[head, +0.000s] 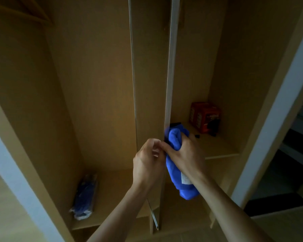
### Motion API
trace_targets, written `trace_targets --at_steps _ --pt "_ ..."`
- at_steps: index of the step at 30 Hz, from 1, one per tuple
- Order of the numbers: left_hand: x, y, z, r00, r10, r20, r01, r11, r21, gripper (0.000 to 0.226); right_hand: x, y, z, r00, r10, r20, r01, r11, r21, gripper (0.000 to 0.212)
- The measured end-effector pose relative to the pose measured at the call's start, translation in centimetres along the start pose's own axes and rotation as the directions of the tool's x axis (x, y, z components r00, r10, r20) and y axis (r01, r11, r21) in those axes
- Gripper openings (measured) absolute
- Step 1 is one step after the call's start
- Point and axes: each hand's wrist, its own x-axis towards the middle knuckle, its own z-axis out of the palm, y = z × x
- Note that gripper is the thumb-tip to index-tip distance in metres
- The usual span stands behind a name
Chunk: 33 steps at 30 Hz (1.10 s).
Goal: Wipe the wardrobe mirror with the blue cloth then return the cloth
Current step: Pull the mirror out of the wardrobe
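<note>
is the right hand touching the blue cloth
Touching. The head view shows the right hand curled round the bunched blue cloth, gripping it.

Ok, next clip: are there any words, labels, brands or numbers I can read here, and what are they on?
Nothing here is legible.
Red box: it has printing, but it is too blurred to read.
White tag on the blue cloth: the marks are too small to read.
Plastic packet: no readable text.
</note>
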Motion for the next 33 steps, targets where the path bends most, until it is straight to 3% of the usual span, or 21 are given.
trace_targets --at_steps 5,8,13,21,33 --pt "-0.3 0.2 1.7 1.0 -0.012 0.02 0.013 0.998 -0.061 0.018 0.5 0.7 -1.3 0.999 0.02 -0.039 -0.019 1.0 0.007 0.072" --pt "0.1 0.4 3.1 0.998 -0.046 0.051 0.05 0.996 -0.075 0.017 1.5 2.0 -2.5 0.999 0.041 0.018 -0.039 0.994 -0.098 0.051" --pt "0.9 0.9 6.4 0.994 -0.04 0.104 0.049 0.995 -0.086 0.02 3.3 4.3 -4.3 0.994 0.104 0.029 -0.102 0.993 -0.063 0.023" --pt "3.1 1.1 9.9 0.986 -0.071 0.153 0.095 0.982 -0.16 0.031 6.4 6.7 -6.1 0.985 0.142 0.097 -0.139 0.989 -0.046 0.041" --pt "5.1 1.9 12.9 0.983 -0.107 0.147 0.128 0.982 -0.141 0.042 9.8 10.1 -6.0 0.985 0.132 0.113 -0.134 0.991 0.014 0.036"
